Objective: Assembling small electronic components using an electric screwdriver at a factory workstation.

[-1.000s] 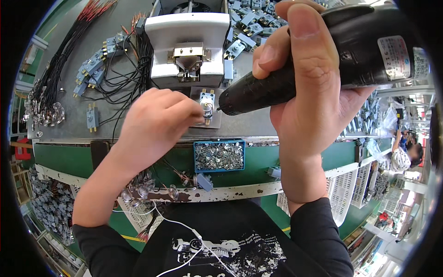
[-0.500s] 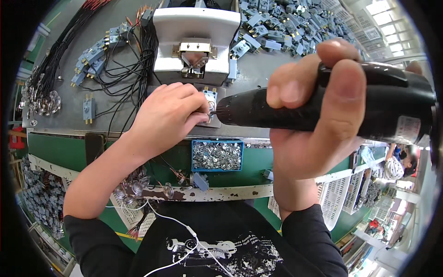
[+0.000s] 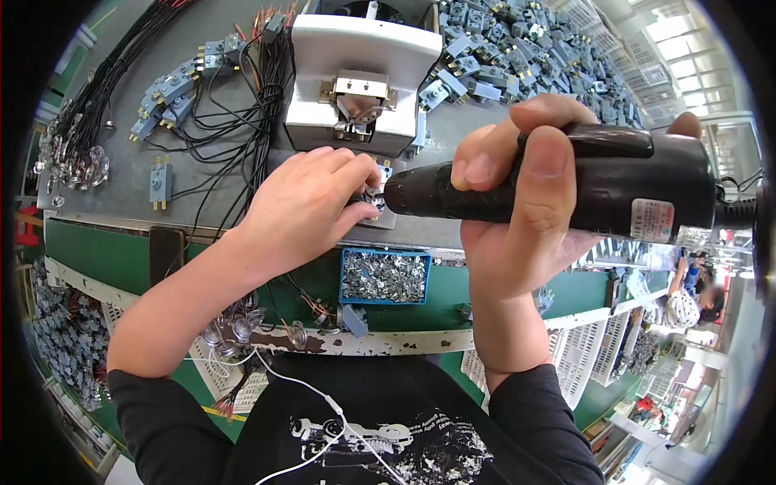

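My right hand [image 3: 521, 190] is wrapped around a black electric screwdriver [image 3: 679, 182], held nearly level with its nose pointing left. The nose meets a small grey switch block [image 3: 385, 168] on the bench edge; the tip is partly hidden by my fingers. My left hand [image 3: 311, 202] is closed, thumb and forefinger pinched at the block's left side. Most of the block lies behind the fingers, and any screw there is too small to make out. Just beyond stands a white machine housing [image 3: 364, 44] with a metal fixture [image 3: 361, 101] on its front.
Grey blocks are heaped [image 3: 517, 56] at the back right. Black leads [image 3: 263, 121] with several wired blocks [image 3: 166, 93] lie to the left. A blue tray [image 3: 385, 301] of small metal parts sits in front, beside a dark flat object [image 3: 167, 255]. Another person [image 3: 687, 307] is at the far right.
The view has shifted, so the bench things appear slightly further right. My right hand and the screwdriver have moved a little left and look smaller. Both hands keep their grips.
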A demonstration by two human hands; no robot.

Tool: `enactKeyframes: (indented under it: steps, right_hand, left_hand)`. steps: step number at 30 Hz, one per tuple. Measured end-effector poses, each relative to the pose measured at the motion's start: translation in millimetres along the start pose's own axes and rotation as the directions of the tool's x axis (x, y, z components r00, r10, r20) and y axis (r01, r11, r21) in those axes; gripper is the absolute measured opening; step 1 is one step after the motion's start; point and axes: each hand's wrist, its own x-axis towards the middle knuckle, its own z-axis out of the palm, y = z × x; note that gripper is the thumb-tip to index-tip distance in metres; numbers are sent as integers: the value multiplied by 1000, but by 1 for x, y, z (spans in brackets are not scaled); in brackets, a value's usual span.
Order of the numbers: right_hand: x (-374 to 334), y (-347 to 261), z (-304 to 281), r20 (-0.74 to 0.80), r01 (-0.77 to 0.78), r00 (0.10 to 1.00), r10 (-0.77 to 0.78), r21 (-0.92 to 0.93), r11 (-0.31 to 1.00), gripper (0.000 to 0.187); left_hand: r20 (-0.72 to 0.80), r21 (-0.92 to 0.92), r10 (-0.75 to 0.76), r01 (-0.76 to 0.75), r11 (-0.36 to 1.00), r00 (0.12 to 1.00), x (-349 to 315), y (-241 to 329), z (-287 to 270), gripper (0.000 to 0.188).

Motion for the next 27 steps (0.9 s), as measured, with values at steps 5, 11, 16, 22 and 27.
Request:
enactKeyframes:
  steps: [5, 11, 16, 22, 27]
  right_hand:
    - [-1, 4, 4, 5, -1, 1000, 0, 22, 1000, 38]
    - [0, 6, 11, 3, -20, 1000, 20, 36, 999, 42]
    - [0, 8, 36, -172, -45, 981, 85, 225, 973, 14]
    - [6, 8, 23, 115, -2, 993, -22, 206, 978, 14]
    - [5, 11, 31, 69, 70, 993, -93, 289, 955, 33]
  left_hand:
    - [-8, -5, -3, 3, 1000, 1000, -1, 1, 2, 30]
    - [-61, 45, 13, -10, 999, 998, -2, 0, 6, 37]
    - [63, 71, -27, 22, 997, 998, -3, -3, 7, 37]
    - [84, 6, -73, 73, 997, 994, -3, -5, 7, 39]
    - [51, -31, 19, -17, 999, 999, -5, -6, 9, 39]
